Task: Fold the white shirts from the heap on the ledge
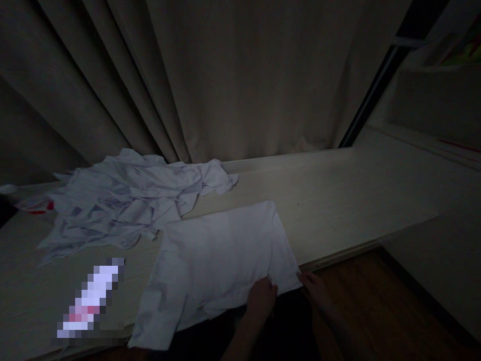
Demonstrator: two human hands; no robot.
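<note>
A white shirt [225, 250] lies spread on the pale worktop [319, 195], its near edge reaching past the worktop's front edge. Taking the middle of the shirt as the centre of a clock face seen from above, one sleeve [156, 306] slants out towards eight o'clock and the other [283, 253] lies at about three.

The left hand [262, 295] is at four o'clock, its fingers curled and its grip grasping the shirt's near edge beside the second sleeve. The right hand [312, 287] sits between three and four o'clock, just beside the left, its grip pinching the end corner of that same sleeve.

At ten o'clock, a crumpled heap of white cloth [131, 195] spreads on the worktop, right behind the shirt's far corner. Between eight and nine o'clock is a bright, narrow thing [92, 298], pixelated too heavily to identify. Further out, between nine and ten, something partly red [39, 206] lies against the heap, too dim to make out.

A beige curtain [255, 75] hangs across twelve o'clock behind the worktop, and brown floor [353, 291] shows near four o'clock.
</note>
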